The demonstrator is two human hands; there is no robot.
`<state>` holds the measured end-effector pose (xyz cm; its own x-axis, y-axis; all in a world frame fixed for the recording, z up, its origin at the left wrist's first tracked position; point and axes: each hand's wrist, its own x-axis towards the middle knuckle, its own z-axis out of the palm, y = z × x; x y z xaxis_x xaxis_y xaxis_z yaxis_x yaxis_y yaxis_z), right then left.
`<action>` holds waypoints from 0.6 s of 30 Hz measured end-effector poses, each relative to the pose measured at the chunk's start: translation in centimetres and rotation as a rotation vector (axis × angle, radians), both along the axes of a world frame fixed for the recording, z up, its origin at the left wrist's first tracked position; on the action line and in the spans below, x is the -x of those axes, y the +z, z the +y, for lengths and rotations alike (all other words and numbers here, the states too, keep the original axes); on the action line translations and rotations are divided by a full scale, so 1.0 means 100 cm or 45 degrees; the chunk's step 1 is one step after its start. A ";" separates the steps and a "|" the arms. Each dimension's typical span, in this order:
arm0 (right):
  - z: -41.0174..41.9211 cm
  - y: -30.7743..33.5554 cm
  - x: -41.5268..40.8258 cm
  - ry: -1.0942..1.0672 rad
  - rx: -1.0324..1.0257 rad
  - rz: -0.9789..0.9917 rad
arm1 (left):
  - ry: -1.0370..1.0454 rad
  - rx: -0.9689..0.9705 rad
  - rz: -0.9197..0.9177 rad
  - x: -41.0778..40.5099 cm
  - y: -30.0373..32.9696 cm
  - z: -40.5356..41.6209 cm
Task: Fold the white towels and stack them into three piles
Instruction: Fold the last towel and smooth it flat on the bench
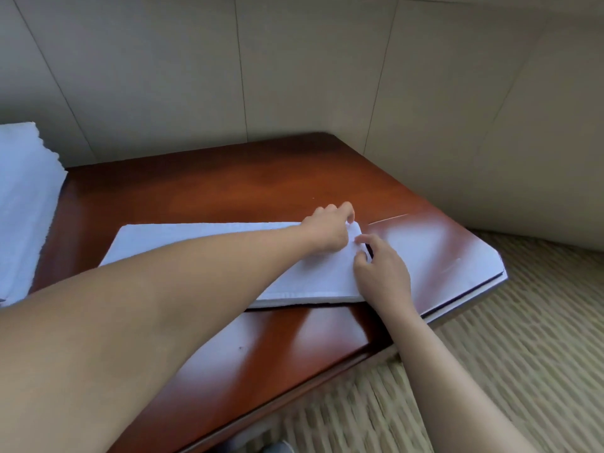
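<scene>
On the reddish wooden table (228,188), a white towel (202,243) lies folded into a long, flat strip. The strip runs left to right across the middle of the tabletop, with its near long edge showing stacked layers. Its right end sits well short of the table's right corner.

Both hands meet at the right end of the towel. The left hand (327,230) reaches across from the left, with its forearm lying over the strip. Its fingers are curled, and thumb and fingertips pinch the far corner of the towel's right end. The right hand (382,273) comes in from the near right. Its fingers are bent, and thumb and index finger pinch the short edge of the towel just below the left hand's grip. The two hands are close together but grip separate points of the same edge.

A second mass of white towels (26,204) rests at the left edge of the view, partly cut off by the frame. Layered edges show at its top, but the number of pieces cannot be told. It is well apart from the folded strip.

Behind the table stands a beige panelled wall (294,67). A striped beige carpet (523,354) covers the floor to the right and near side.
</scene>
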<state>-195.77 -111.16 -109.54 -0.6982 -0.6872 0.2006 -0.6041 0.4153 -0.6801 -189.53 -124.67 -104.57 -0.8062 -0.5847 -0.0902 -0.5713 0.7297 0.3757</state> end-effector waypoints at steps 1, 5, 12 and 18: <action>0.001 0.000 0.000 -0.006 0.012 -0.028 | 0.018 -0.034 -0.012 0.004 0.003 -0.002; 0.004 0.002 0.001 -0.085 0.011 -0.042 | 0.053 -0.176 -0.153 0.017 0.016 -0.010; -0.002 0.013 0.002 -0.039 -0.165 -0.039 | 0.027 -0.325 0.086 0.004 0.026 -0.019; 0.016 0.039 0.004 0.199 -0.305 -0.190 | 0.016 -0.248 0.279 -0.037 0.062 -0.018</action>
